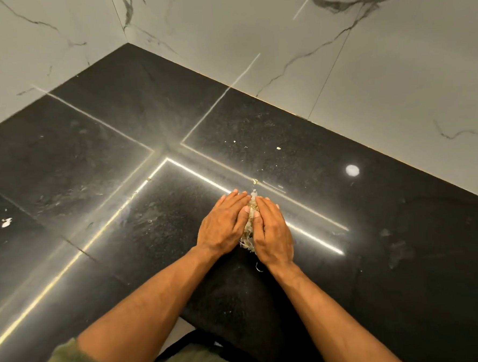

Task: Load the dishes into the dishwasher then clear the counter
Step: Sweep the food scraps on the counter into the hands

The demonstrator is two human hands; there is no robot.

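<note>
Head view: left hand (223, 223) and right hand (271, 232) lie flat, fingers straight, with the pale scrap pile (251, 211) squeezed between them on the black counter (117, 138). Judgement: keep palm edges sealed to the surface and scoop inward together. Stray flakes (279, 148) beyond the fingertips need a second sweep.

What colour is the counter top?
The counter is glossy speckled black, seen in the head view.

Left hand (224, 223), right hand (272, 233) palm-down, flat, side by side.
</note>
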